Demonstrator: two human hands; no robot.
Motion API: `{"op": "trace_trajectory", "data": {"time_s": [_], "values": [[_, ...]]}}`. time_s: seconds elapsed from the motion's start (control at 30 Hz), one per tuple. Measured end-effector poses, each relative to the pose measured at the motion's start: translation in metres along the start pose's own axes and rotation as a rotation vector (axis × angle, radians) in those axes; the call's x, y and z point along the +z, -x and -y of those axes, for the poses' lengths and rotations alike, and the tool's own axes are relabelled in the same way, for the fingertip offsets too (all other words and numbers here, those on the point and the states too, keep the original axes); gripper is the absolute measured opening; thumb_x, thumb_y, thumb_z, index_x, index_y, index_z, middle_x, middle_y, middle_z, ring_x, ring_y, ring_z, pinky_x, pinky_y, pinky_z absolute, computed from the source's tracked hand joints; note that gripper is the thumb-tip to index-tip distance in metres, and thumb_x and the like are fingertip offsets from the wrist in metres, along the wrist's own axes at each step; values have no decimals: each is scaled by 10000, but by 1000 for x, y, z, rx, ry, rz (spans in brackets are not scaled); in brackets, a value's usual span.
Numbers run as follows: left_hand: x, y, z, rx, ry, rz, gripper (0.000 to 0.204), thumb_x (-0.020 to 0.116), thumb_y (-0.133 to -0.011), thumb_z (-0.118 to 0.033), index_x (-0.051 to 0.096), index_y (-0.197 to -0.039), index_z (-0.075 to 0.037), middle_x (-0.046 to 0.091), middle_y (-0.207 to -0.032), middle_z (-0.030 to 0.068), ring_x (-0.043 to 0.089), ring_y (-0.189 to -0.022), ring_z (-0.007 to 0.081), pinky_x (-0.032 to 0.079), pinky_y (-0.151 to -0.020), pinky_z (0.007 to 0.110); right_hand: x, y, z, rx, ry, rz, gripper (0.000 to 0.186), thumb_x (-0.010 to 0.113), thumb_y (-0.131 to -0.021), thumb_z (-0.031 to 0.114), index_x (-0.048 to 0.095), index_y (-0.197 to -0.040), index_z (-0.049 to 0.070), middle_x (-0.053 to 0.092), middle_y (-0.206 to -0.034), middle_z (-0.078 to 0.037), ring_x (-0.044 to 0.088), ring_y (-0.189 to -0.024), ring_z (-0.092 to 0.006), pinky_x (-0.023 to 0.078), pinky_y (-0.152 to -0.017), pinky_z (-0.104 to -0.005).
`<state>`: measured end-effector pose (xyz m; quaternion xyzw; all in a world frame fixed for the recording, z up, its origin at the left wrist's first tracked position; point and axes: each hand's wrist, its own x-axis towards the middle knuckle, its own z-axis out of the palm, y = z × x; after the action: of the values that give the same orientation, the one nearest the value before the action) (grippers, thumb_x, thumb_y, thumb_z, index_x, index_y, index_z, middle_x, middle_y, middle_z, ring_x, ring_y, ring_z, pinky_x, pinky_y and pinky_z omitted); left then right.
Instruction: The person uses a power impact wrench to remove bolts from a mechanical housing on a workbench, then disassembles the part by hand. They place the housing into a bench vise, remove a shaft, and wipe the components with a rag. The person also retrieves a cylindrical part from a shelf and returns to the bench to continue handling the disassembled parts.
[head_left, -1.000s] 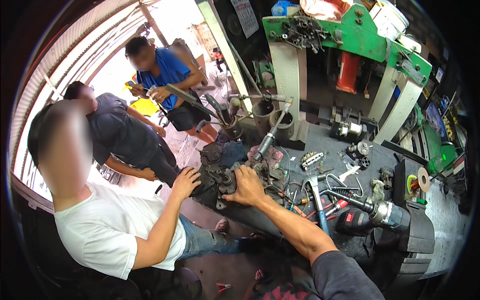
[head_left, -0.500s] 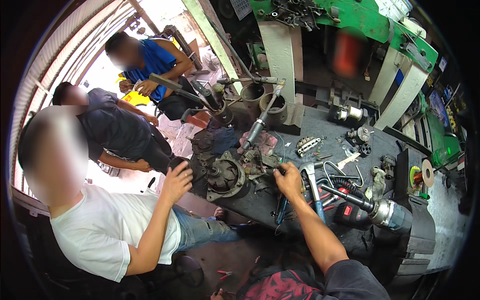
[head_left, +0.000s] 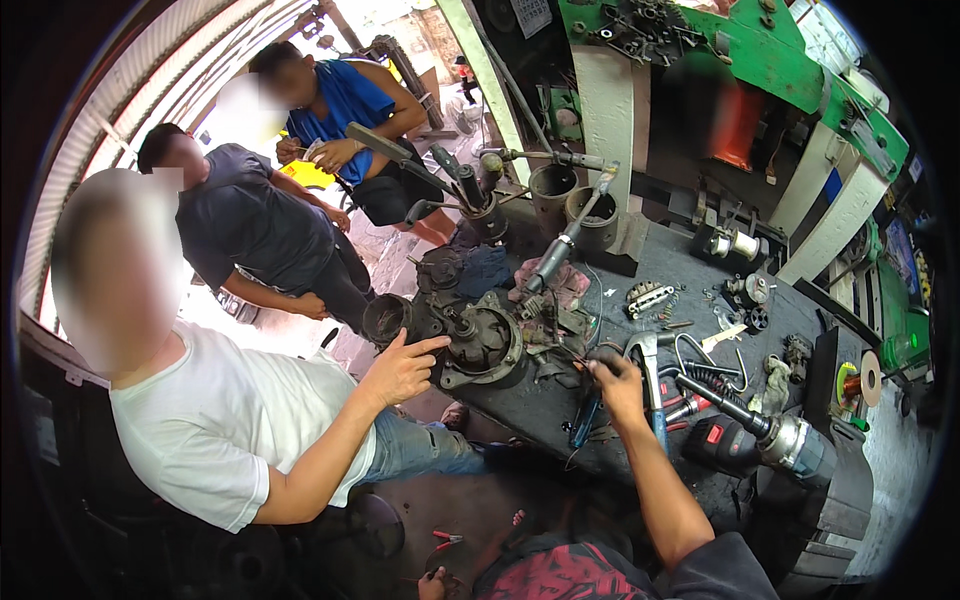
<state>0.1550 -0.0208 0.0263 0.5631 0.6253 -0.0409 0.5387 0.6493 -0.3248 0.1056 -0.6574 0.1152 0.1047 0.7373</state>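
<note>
My right hand (head_left: 617,375) is closed over the pile of hand tools on the bench, fingers curled around something small and dark that I cannot make out. Beside it lie a hammer-like tool with a blue handle (head_left: 657,418) and a blue-handled tool (head_left: 587,420). My left hand (head_left: 432,584) shows only partly at the bottom edge, fingers curled, what it holds hidden. Left of my right hand sits a greasy round metal housing (head_left: 490,355) with a central shaft. A white-shirted person's hand (head_left: 400,365) reaches over it, index finger extended, near a dark cylinder (head_left: 385,318).
Two other people (head_left: 250,220) stand beyond at the left. Steel pots (head_left: 590,225) with rods, a power tool (head_left: 800,448), loose parts (head_left: 650,298) and a wire spool (head_left: 868,387) crowd the dark bench (head_left: 665,255). A green press frame (head_left: 750,50) rises behind.
My right hand has left the metal housing and moved right, onto the tools. The white-shirted person's hand has moved right, its index finger now stretched toward the housing's shaft.
</note>
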Motion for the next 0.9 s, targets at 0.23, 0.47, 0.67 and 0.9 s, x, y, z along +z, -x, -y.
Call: {"op": "trace_trajectory", "data": {"time_s": [0.23, 0.47, 0.67, 0.9], "values": [[-1, -39, 0, 86, -99, 211, 307, 660, -1010, -240, 722, -1218, -23, 729, -956, 85, 652, -729, 205, 536, -604, 344, -17, 101, -36, 125, 212, 67, 265, 761, -925, 165, 754, -1117, -17, 762, -958, -87, 689, -927, -160, 531, -867, -328], [20, -119, -25, -51, -145, 296, 378, 664, -1010, -251, 656, -1309, -20, 736, -1078, 141, 725, -770, 263, 549, -555, 351, -40, 192, -48, -70, 413, -10, 284, 747, -933, 237, 763, -1123, 27, 776, -999, -140, 730, -938, -222, 543, -866, -343], [62, -154, -65, 12, -368, 310, 485, 716, -1000, -297, 613, -1345, 27, 719, -1122, 126, 736, -819, 243, 578, -624, 325, -90, 281, -109, -57, 513, -302, 275, 730, -921, 223, 763, -1098, 14, 773, -1004, -169, 746, -966, -272, 554, -881, -369], [93, -160, -53, 32, -490, 483, 432, 696, -1009, -307, 636, -1314, -7, 712, -1201, 138, 757, -913, 315, 609, -648, 378, -219, 477, -284, 854, 557, -868, 544, 839, -803, 257, 701, -1218, -66, 722, -1227, -262, 702, -1149, -381, 540, -992, -433]]}}
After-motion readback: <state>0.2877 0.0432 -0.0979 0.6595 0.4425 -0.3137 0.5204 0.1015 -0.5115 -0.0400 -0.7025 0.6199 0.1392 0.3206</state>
